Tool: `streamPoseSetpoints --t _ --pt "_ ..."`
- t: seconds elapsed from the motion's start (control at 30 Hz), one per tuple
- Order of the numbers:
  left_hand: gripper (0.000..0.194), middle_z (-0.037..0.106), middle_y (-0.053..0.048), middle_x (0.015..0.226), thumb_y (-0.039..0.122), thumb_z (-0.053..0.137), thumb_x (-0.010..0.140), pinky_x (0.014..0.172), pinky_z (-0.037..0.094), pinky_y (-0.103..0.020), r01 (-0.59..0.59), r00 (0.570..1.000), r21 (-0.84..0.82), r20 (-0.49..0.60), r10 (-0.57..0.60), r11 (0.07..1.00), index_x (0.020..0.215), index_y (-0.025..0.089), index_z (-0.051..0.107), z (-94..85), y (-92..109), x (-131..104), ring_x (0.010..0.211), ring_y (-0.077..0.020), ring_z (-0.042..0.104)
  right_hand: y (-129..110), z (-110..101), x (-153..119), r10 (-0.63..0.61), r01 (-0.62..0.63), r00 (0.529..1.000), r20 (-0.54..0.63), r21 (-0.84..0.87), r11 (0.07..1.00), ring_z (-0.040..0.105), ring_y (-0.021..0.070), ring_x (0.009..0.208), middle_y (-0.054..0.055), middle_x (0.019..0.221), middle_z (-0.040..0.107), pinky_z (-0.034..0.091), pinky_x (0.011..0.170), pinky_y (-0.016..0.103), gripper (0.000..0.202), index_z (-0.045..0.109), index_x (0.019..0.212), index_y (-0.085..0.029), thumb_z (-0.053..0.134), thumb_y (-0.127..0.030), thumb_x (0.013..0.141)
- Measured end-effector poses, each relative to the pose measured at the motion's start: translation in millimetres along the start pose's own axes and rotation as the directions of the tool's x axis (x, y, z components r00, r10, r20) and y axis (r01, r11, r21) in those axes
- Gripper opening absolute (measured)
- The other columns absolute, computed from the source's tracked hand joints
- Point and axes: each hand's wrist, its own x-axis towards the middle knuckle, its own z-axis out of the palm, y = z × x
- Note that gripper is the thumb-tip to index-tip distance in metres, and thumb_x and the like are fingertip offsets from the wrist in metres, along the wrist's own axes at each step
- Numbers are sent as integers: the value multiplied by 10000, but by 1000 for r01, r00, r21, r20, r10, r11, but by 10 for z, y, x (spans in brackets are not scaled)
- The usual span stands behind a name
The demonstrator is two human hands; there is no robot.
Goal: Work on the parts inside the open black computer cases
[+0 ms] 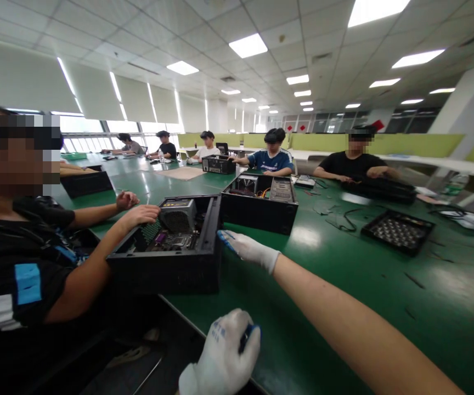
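My right hand (247, 249), in a white glove, reaches forward, its outstretched fingers touching the right wall of an open black computer case (171, 269). Inside the case I see a motherboard (171, 240) and a grey power supply (177, 211). My left hand (220, 356), also gloved, is curled at the table's near edge around a small dark blue object (248, 334); I cannot tell what it is. A co-worker seated at the left has one bare hand (140, 214) inside the same case, the other hand (127, 200) behind it.
A second open black case (259, 211) stands just behind the first. A black compartment tray (397, 231) lies at the right on the green table (344, 285), with loose cables (339, 219) between. Several other people sit along the far side with more cases.
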Motion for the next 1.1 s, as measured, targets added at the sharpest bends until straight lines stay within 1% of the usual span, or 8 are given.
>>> streamPoseSetpoints --t 0.1,0.23,0.4,0.53,0.7,0.87,0.97,1.1 --pt "160 671 -28 798 290 499 993 675 585 -350 64 997 -52 -29 -66 997 864 268 590 204 -192 92 725 -209 688 113 -122 169 -25 30 999 35 -176 984 484 265 1466 152 1599 512 366 1201 334 879 510 1556 -137 413 -775 959" --pt "170 644 -14 767 311 468 1011 679 553 -349 87 995 -73 -49 -91 994 875 263 558 305 -334 109 703 -200 665 423 -409 465 69 -75 997 -28 -417 906 260 365 1574 241 1691 316 236 1259 476 893 389 1606 -78 539 -655 941" --pt "136 647 -13 781 326 479 1005 688 552 -366 118 990 -84 -63 -123 990 904 275 555 244 -389 52 709 -210 674 874 -745 791 194 -248 969 -155 -582 775 255 406 1555 280 1672 319 194 1243 550 855 357 1599 -41 532 -561 944" --pt "135 648 -19 772 326 493 990 678 548 -369 126 991 -68 -40 -129 990 872 277 536 141 -451 11 711 -218 682 1062 -828 929 239 -297 955 -178 -636 712 322 380 1520 235 1665 364 207 1228 548 812 377 1602 -97 524 -550 944" --pt "142 643 -28 760 336 499 983 650 531 -361 144 989 -54 -20 -145 988 858 277 531 104 -490 -2 699 -219 677 1093 -814 1057 244 -318 948 -204 -668 673 421 379 1437 223 1600 456 325 1162 533 833 396 1590 -111 524 -621 945" --pt "158 625 -27 746 339 492 987 637 504 -358 140 989 -34 -34 -141 990 853 266 533 127 -490 -17 679 -210 650 994 -830 1084 266 -350 936 -231 -694 629 558 318 1290 144 1420 593 441 1069 543 603 570 1415 -182 580 -592 973" --pt "173 617 -22 739 331 497 992 624 474 -341 128 990 -25 -57 -129 991 840 256 533 145 -491 -29 664 -196 627 918 -843 983 249 -332 942 -224 -713 617 561 315 1270 140 1396 599 446 1050 529 571 586 1387 -181 587 -576 974" --pt "204 621 -7 759 321 493 1025 643 449 -319 116 989 -12 -90 -117 993 851 236 556 152 -475 -43 684 -175 616 814 -843 662 191 -271 962 -194 -735 622 540 372 1262 218 1370 609 421 999 491 587 590 1394 -125 526 -532 977"
